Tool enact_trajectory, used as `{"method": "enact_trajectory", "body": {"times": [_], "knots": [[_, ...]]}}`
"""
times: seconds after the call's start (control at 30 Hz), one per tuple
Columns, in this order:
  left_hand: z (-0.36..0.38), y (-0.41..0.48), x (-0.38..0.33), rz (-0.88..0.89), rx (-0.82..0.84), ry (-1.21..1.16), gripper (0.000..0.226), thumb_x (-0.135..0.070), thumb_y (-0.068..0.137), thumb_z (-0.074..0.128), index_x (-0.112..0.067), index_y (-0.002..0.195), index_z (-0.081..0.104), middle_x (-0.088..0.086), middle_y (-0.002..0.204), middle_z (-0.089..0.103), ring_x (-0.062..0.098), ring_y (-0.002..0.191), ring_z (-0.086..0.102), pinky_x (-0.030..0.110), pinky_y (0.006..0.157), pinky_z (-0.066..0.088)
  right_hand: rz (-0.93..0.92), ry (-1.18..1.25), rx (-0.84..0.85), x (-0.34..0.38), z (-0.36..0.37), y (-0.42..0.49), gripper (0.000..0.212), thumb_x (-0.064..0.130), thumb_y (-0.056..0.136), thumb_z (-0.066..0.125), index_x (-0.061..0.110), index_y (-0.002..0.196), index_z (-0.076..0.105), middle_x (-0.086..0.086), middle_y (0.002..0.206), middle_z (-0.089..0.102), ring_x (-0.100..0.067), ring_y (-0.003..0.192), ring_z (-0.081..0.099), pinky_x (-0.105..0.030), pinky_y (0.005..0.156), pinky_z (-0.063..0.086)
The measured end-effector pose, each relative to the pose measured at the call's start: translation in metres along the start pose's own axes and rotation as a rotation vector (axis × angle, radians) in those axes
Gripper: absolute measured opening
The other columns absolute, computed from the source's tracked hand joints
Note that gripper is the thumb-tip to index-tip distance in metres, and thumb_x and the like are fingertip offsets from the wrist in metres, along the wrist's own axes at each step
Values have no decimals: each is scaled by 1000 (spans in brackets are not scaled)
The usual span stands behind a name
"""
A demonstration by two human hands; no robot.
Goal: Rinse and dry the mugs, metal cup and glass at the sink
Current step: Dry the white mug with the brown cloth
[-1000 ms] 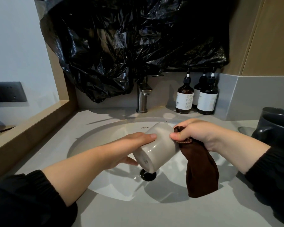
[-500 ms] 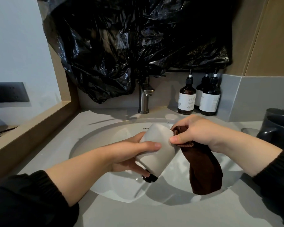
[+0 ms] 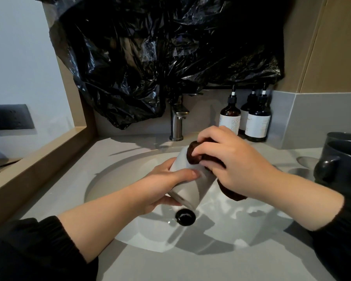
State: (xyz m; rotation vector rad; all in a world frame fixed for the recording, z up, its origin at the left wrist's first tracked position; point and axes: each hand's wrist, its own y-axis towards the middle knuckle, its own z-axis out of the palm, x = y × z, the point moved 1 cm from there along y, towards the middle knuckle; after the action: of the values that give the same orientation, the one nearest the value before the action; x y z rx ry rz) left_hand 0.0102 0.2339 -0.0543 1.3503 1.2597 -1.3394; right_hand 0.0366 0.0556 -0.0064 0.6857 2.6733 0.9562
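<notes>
From the head view, the left hand (image 3: 160, 189) is wrapped round a pale mug (image 3: 194, 191), thumb across its side, holding it tilted over the sink (image 3: 130, 175), just above the drain (image 3: 185, 217); the right hand (image 3: 237, 165) has its fingers curled about a brown cloth (image 3: 194, 156), pressing it against the mug's raised end; whether the cloth reaches inside is hard to tell; dark mugs (image 3: 340, 163) stand on the counter at right; three pump bottles (image 3: 257, 122) stand beside the faucet (image 3: 176, 122).
</notes>
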Motion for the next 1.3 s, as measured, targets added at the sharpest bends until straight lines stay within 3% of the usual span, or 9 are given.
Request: {"method": "enact_trajectory", "body": {"times": [0.23, 0.4, 0.5, 0.6, 0.77, 0.83, 0.97, 1.17, 1.3], "knots": [[2, -6, -3, -72, 18, -203, 55, -48, 70, 77, -26, 117, 60, 4, 97, 73, 21, 88, 69, 46, 84, 56, -49, -74, -123, 3, 2, -3, 24, 14, 89, 51, 8, 101, 70, -10, 105, 60, -29, 86, 51, -36, 74, 43], [6, -3, -3, -151, 7, -417, 77, -71, 65, 51, -17, 120, 63, 10, 100, 72, 27, 93, 68, 48, 85, 53, -76, -80, -142, 9, 0, -2, 21, 12, 89, 53, 7, 100, 69, -9, 105, 60, -26, 85, 48, -38, 71, 44], [4, 0, -2, -142, -36, -429, 74, -73, 75, 47, -16, 118, 65, 12, 100, 71, 28, 95, 65, 49, 94, 50, -193, -42, -74, 29, 10, -5, 18, 10, 89, 54, 6, 97, 69, -9, 104, 61, -25, 83, 46, -38, 62, 46], [0, -1, -5, -136, -82, -427, 74, -71, 81, 48, -9, 116, 68, 13, 99, 70, 28, 94, 65, 44, 92, 52, -316, -41, 3, 42, 19, -5, 17, 3, 85, 54, 5, 92, 69, -11, 99, 63, -26, 77, 46, -40, 53, 45], [2, 0, -4, -52, -138, -387, 66, -65, 73, 57, -16, 117, 65, 12, 100, 71, 28, 93, 67, 46, 86, 54, -20, 66, -211, 15, 12, 1, 20, 12, 87, 57, 8, 101, 71, -8, 106, 60, -27, 92, 55, -40, 78, 47], [6, 0, -3, -43, -150, -359, 64, -65, 69, 59, -18, 112, 65, 11, 100, 72, 29, 94, 67, 48, 86, 54, 19, 11, -239, 14, 11, 1, 21, 10, 88, 55, 6, 102, 70, -9, 106, 59, -28, 90, 53, -39, 77, 45], [4, 0, -2, -44, -132, -292, 62, -69, 73, 54, -19, 108, 69, 8, 92, 70, 26, 85, 65, 47, 91, 51, -223, -71, -112, 31, 22, -8, 26, 5, 89, 46, 6, 100, 69, -12, 107, 61, -30, 84, 48, -38, 61, 45], [4, 0, -2, -74, -106, -376, 75, -67, 61, 61, -17, 118, 63, 13, 101, 72, 29, 90, 67, 45, 79, 55, 8, -57, -303, -2, 12, -5, 24, 3, 89, 52, 3, 106, 68, -15, 108, 59, -34, 92, 53, -37, 83, 44], [2, -1, -4, -67, -39, -490, 74, -67, 65, 56, -13, 115, 64, 11, 89, 71, 25, 75, 68, 37, 65, 55, -262, -65, -201, 12, 19, -15, 26, 2, 89, 52, 7, 111, 64, -10, 115, 52, -31, 89, 48, -39, 72, 46]]}}
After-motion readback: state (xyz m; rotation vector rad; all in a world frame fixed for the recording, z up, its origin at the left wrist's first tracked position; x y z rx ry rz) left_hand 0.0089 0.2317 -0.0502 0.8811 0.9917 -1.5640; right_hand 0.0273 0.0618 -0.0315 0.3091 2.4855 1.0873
